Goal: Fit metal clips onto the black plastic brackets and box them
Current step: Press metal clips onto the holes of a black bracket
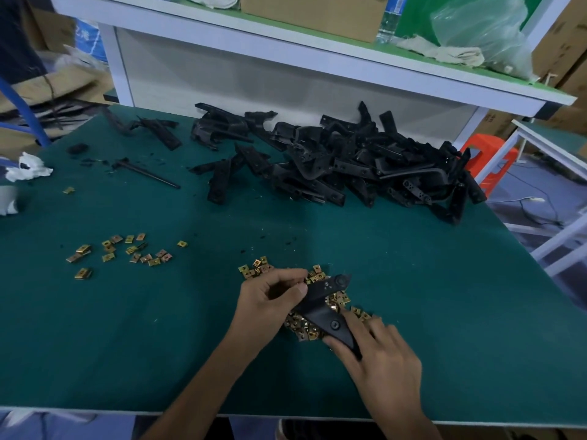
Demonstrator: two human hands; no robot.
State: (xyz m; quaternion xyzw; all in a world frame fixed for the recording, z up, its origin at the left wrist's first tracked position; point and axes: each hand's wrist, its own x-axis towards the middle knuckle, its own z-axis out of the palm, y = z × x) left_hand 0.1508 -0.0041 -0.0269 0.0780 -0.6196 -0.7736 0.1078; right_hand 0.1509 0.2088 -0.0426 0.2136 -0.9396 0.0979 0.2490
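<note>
A bent black plastic bracket lies over a heap of gold metal clips near the table's front middle. My left hand grips the bracket's upper arm, fingers curled round its edge. My right hand holds the bracket's lower end, thumb under it and fingers spread over the clips. A large pile of black brackets fills the back right of the green table. A second scatter of gold clips lies at the left.
A thin black rod and plastic scraps lie at the back left, with white crumpled paper at the left edge. A white shelf with a cardboard box, bottle and plastic bag overhangs the back. An orange stool stands beyond the right edge.
</note>
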